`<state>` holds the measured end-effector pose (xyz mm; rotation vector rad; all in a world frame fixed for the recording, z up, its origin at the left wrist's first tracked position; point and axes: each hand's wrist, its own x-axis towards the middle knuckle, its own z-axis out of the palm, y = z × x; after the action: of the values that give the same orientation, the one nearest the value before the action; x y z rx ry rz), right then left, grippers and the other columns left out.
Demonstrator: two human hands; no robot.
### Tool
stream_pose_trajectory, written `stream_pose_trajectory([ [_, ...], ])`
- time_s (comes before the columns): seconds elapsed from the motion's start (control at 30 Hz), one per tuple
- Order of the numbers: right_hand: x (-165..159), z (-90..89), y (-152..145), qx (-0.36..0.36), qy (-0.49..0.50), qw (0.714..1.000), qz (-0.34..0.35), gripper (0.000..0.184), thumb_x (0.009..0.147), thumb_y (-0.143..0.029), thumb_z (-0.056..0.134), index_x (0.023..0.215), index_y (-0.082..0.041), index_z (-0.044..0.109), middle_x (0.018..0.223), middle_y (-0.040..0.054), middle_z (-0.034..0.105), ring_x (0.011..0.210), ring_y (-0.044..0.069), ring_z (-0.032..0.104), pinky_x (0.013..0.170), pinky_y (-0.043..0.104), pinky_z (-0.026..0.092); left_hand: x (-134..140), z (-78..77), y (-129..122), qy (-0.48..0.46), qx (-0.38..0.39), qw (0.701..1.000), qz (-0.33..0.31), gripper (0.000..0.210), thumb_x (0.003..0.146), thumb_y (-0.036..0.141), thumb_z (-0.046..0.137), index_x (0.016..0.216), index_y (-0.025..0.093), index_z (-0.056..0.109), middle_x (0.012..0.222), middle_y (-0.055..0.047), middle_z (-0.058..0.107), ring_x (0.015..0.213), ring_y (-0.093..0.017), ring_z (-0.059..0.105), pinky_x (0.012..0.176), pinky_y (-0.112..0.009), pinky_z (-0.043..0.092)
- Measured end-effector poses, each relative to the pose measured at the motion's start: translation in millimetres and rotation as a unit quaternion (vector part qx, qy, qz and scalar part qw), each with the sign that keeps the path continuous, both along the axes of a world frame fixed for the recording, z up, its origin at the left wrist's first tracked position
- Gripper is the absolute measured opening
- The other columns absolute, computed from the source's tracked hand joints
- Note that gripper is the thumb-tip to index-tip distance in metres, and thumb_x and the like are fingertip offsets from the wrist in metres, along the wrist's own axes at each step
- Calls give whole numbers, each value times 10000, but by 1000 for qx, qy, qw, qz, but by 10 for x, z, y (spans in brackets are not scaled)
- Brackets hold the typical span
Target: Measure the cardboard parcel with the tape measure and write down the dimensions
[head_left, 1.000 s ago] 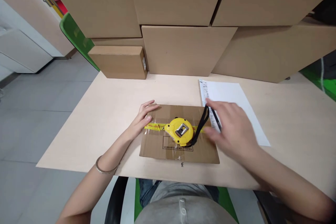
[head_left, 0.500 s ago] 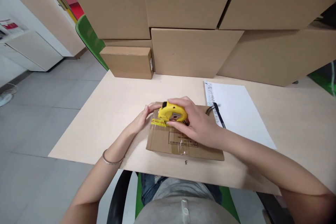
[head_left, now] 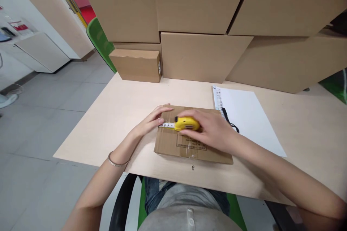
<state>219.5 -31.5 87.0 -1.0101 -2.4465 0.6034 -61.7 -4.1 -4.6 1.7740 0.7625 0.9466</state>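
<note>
A small cardboard box (head_left: 173, 144) lies flat in front of me, with printed text and clear tape on its top. My right hand (head_left: 208, 126) is closed round a yellow tape measure (head_left: 186, 123) just over the box top. A short length of its white blade (head_left: 168, 125) is pulled out to the left, with numbers showing. At the box's left edge, my left hand (head_left: 151, 119) has its thumb on the blade's end and its fingers along the box's far left corner. The blade's very tip is hidden by the thumb.
Right of the box lies a white sheet of paper (head_left: 252, 119) with a black pen (head_left: 225, 115) and its cord at the left edge. A brown box (head_left: 137, 65) stands at the back left. Large cartons (head_left: 200, 57) form a wall behind the wooden table (head_left: 108, 126).
My right hand has moved the tape measure to the right, and a short length of blade now shows. My left thumb has come onto the blade's end. The view has shifted slightly.
</note>
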Motion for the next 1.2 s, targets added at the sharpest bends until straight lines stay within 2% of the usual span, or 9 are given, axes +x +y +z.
stream_pose_trajectory([
  [0.13,770,-82,-51,-79,33,992,-89,361,945,-512,703,1256,-334,657,1148,19,778,883,216,759,701,317,593,-33,8,28,23,26,999,-23,505,1019,545,567,1461,304,603,1520,-114,573,1465,-336,480,1259,-550,319],
  [0.23,1294,-241,-136,-75,76,983,-152,380,892,-495,765,1223,-328,678,1230,58,739,963,235,743,677,302,608,-53,-27,61,28,44,998,-29,504,1025,548,555,1472,320,591,1488,-115,593,1426,-332,519,1222,-533,376],
  [0.37,1527,-455,-266,-72,96,973,-196,404,879,-487,779,1239,-352,657,1223,64,739,991,273,736,660,337,618,-79,-64,92,34,57,997,-27,501,1023,550,560,1472,332,592,1484,-111,600,1408,-327,539,1206,-521,401],
  [0.5,1494,-447,-332,-62,74,977,-191,380,906,-487,750,1257,-375,656,1240,61,739,955,281,730,650,362,600,-84,-62,94,37,63,997,-21,507,1019,553,568,1469,322,601,1443,-120,631,1363,-319,575,1171,-507,440],
  [0.67,1265,-100,-245,-64,60,987,-136,352,932,-461,736,1264,-358,677,1224,46,754,964,250,738,708,326,594,-82,-45,80,37,50,998,-12,513,1010,572,574,1457,322,615,1456,-118,630,1364,-315,575,1174,-498,429],
  [0.83,300,142,39,7,-22,1000,-11,347,980,-439,673,1315,-349,642,1198,-4,793,861,227,763,727,337,523,-35,-76,76,9,31,999,0,525,981,592,608,1413,298,655,1447,-105,650,1389,-328,561,1203,-496,398],
  [1.0,-415,149,210,28,-24,994,99,416,1004,-400,633,1395,-280,556,1366,19,737,1071,258,745,830,349,481,38,-169,73,-45,-23,998,40,672,1016,719,384,1319,210,700,1330,-123,726,1264,-335,657,1133,-511,491],
  [1.1,-298,202,246,44,28,990,129,366,919,-269,673,1279,-284,611,1275,10,759,1042,237,732,821,332,475,15,-80,33,-7,-12,998,57,816,995,798,236,1315,215,709,1418,-131,676,1358,-356,599,1198,-557,436],
  [1.2,107,308,221,34,112,977,176,462,747,-108,660,1173,-286,634,1148,14,753,1005,222,710,822,325,496,13,216,-134,71,58,991,100,741,1036,730,238,1376,242,681,1606,-120,503,1544,-350,399,1299,-599,267],
])
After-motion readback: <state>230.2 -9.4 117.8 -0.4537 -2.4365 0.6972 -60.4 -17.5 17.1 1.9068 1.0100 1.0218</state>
